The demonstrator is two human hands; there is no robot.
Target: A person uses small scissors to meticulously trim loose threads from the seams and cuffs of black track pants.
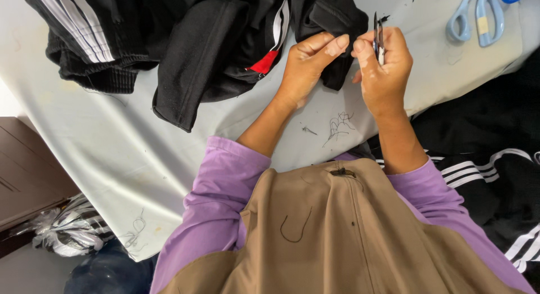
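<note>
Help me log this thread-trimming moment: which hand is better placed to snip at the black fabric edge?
Probably the right hand: it grips the small black thread snips right beside the black striped garment. The left hand only pinches that fabric's edge.

Garment workshop: cloth-covered worktable (112,142), heaped black striped sportswear (185,41), blue scissors (484,12), loose thread clippings (337,125).

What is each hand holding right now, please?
Left hand: closed, pinching an edge of the black garment.
Right hand: closed, holding small thread snips upright by the fabric.
</note>
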